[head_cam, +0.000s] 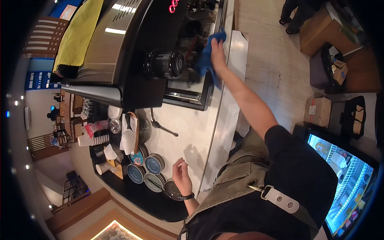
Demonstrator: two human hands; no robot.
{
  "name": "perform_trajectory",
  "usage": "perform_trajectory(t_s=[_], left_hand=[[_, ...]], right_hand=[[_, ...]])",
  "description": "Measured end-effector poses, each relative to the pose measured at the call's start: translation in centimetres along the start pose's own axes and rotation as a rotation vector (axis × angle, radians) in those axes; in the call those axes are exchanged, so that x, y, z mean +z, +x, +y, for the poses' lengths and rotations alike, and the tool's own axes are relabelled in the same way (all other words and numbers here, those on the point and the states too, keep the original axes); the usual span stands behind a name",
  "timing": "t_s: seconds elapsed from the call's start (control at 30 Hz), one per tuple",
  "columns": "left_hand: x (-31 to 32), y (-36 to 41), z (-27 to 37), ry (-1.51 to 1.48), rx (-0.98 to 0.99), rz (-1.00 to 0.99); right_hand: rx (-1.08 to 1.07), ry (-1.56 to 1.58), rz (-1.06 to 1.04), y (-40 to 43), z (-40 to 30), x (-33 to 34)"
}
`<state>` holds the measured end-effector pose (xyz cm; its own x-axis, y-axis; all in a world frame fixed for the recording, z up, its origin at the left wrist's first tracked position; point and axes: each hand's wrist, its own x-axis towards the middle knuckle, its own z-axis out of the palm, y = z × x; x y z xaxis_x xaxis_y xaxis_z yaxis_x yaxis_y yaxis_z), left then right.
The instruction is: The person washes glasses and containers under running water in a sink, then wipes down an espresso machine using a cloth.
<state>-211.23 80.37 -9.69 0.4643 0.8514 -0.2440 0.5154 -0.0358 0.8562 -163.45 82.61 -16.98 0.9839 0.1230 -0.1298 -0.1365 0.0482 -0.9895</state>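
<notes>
My right hand (218, 54) grips a blue cloth (206, 58) at the front edge of the drip-tray area of a metal and black espresso machine (141, 54). Behind the cloth, part of the tray is hidden. My left hand (182, 175), a dark band on its wrist, is held over the pale counter (186, 120) with fingers loosely curled and nothing in them. Beside it are stacks of blue saucers (154, 163) and a stack of grey-green plates (154, 182). A steam wand (165, 129) sticks out over the counter from the machine's side.
A yellow cloth (79, 36) lies on the machine. Paper cups (94, 140), a white spoon-shaped item (128, 141) and glass dishes (145, 130) crowd the counter's far side. Behind me are cardboard boxes (322, 112) and a lit display fridge (342, 174). Another person's legs (295, 15) show at the top.
</notes>
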Motion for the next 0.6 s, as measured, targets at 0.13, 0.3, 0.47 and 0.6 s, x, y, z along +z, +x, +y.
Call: perform_trajectory(t_s=[0.13, 0.3, 0.47, 0.6], left_hand=[[2.7, -0.3, 0.5, -0.030, -0.077, -0.008], [7.9, 0.8, 2.2, 0.041, -0.112, -0.034], [16.2, 1.6, 6.3, 0.137, -0.175, -0.130], [23.9, 2.9, 9.3, 0.230, -0.172, -0.117]], right_hand=[[-0.035, -0.144, 0.111, 14.6, 1.4, 0.7], [-0.022, -0.134, 0.117, 26.8, -1.7, 1.0], [-0.039, -0.115, 0.079, 37.8, -3.4, -0.1], [-0.202, -0.135, 0.093, 44.6, -2.8, -1.6]])
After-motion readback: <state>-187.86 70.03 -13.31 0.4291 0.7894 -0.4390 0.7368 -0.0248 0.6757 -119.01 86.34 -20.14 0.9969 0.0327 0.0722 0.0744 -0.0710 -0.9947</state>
